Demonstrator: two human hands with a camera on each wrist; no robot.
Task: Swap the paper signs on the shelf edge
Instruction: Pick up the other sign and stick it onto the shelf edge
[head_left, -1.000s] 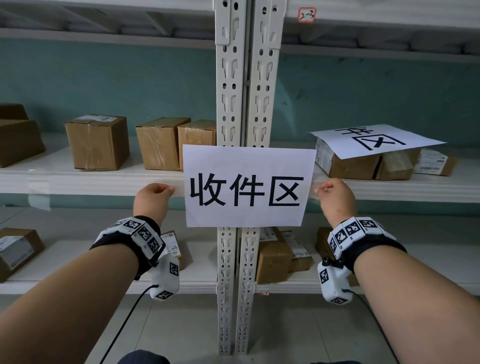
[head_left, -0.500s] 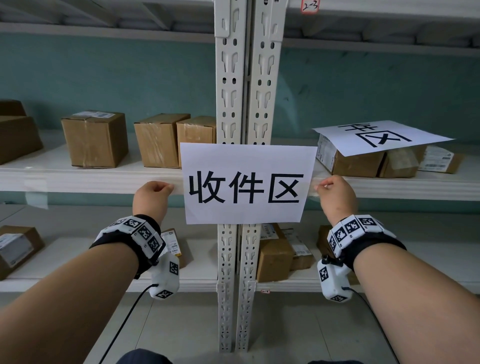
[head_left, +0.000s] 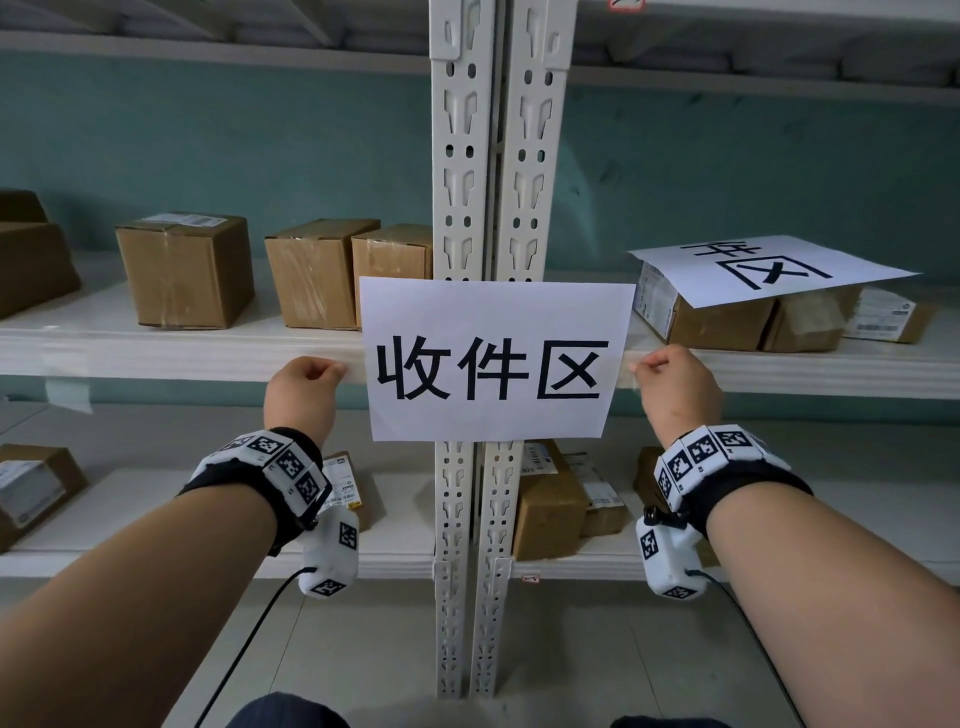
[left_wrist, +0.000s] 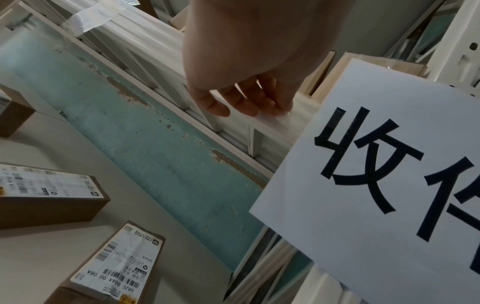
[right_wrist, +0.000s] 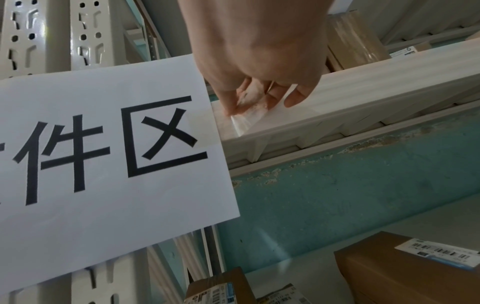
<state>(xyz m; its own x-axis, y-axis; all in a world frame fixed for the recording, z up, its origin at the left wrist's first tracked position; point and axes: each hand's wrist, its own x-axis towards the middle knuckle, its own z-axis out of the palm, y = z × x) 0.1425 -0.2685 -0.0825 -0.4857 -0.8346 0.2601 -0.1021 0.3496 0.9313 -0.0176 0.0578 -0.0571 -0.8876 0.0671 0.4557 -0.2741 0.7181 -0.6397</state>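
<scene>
A white paper sign (head_left: 493, 364) (left_wrist: 389, 185) (right_wrist: 103, 154) with three black characters hangs on the shelf edge (head_left: 182, 358), across the two uprights. My left hand (head_left: 311, 382) (left_wrist: 246, 102) is at the sign's left side, its curled fingers on a clear tape strip (left_wrist: 283, 118) on the shelf edge. At the sign's right side my right hand (head_left: 670, 379) (right_wrist: 259, 98) pinches another clear tape strip (right_wrist: 246, 121), whose loose end stands off the edge. A second paper sign (head_left: 769, 267) lies flat on boxes on the right shelf.
Two white perforated uprights (head_left: 493, 156) run down behind the sign. Several cardboard boxes (head_left: 187, 270) stand on the middle shelf at left, and more boxes (head_left: 550, 499) are on the lower shelf. An old tape scrap (head_left: 67, 395) hangs from the shelf edge at far left.
Both hands stay at the sign's two sides. Only the head view has shifted a little.
</scene>
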